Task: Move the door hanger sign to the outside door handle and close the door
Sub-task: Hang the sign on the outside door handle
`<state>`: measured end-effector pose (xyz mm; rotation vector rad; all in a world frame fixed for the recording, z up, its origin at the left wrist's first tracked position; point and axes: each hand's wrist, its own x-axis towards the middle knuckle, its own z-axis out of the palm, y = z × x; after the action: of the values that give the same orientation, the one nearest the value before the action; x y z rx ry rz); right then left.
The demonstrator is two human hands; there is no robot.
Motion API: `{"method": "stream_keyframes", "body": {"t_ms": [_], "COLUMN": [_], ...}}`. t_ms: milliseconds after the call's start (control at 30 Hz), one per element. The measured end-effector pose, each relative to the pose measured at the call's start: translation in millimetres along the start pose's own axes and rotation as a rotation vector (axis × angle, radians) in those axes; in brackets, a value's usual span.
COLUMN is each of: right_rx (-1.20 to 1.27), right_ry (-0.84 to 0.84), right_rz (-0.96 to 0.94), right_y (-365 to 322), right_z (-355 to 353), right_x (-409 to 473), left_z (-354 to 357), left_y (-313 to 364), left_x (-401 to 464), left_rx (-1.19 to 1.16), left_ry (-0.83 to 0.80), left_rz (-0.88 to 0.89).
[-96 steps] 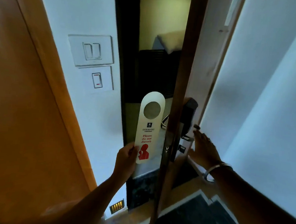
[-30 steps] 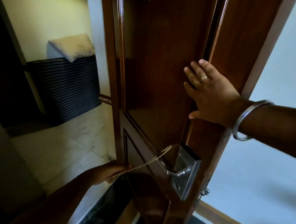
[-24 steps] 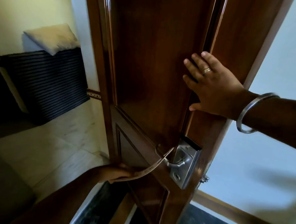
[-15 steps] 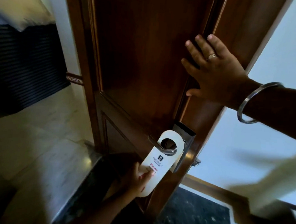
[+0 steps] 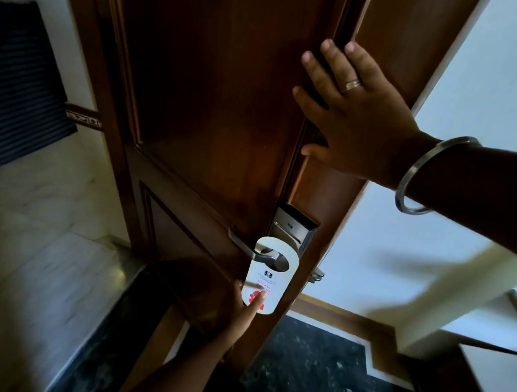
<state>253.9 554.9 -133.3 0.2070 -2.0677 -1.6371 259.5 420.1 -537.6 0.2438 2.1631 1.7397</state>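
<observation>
The white door hanger sign (image 5: 270, 277) with red print hangs by its round hole on the metal lever handle (image 5: 245, 246) of the dark wooden door (image 5: 214, 102). Below it, my left hand (image 5: 243, 305) pinches the sign's lower end between thumb and fingers. My right hand (image 5: 347, 110), with a ring and a steel bangle, lies flat with fingers spread on the door's edge above the silver lock plate (image 5: 291, 228). The door stands ajar.
A pale marble floor (image 5: 36, 243) lies beyond the door on the left, with a dark striped panel (image 5: 18, 90) against the far wall. A white wall (image 5: 399, 250) and a wooden skirting (image 5: 349, 319) are on the right, above dark floor (image 5: 307, 365).
My left hand slid the sign's hole over the lever handle; the sign now hangs lower and flatter against the door. My right hand stays pressed on the door's edge.
</observation>
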Motion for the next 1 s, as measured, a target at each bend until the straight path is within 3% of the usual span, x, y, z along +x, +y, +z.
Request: {"method": "stream_keyframes", "body": {"t_ms": [100, 167, 300, 367, 433, 600, 767, 1000], "right_rx": [0.002, 0.001, 0.011, 0.019, 0.03, 0.058, 0.057, 0.037], "right_ry": [0.013, 0.008, -0.013, -0.017, -0.016, -0.019, -0.004, -0.004], "right_rz": [0.001, -0.004, -0.006, -0.01, -0.01, -0.015, -0.024, -0.019], "right_y": [0.5, -0.3, 1.3, 1.4, 1.8, 2.3, 2.1, -1.2], "right_z": [0.7, 1.6, 2.5, 3.5, 5.1, 8.3, 14.7, 18.4], "right_x": [-1.1, -1.0, -1.2, -1.5, -1.7, -2.1, -2.4, -2.2], "left_z": [-26.0, -46.0, -73.7, -82.5, -86.7, -68.2, -57.5, -56.6], "left_y": [3.5, 16.0, 78.5, 113.8, 140.3, 144.0, 139.5, 139.1], "left_x": [-9.8, -16.2, -16.8, -8.1, 1.4, 16.2, 32.8, 35.7], "left_rx": [0.234, 0.264, 0.33, 0.453, 0.625, 0.948, 1.116, 1.106], "left_ry": [0.086, 0.198, 0.419, 0.395, 0.273, -0.017, -0.047, -0.125], "left_rz": [-0.012, 0.098, 0.589, 0.858, 0.994, 0.971, 0.918, 0.86]}}
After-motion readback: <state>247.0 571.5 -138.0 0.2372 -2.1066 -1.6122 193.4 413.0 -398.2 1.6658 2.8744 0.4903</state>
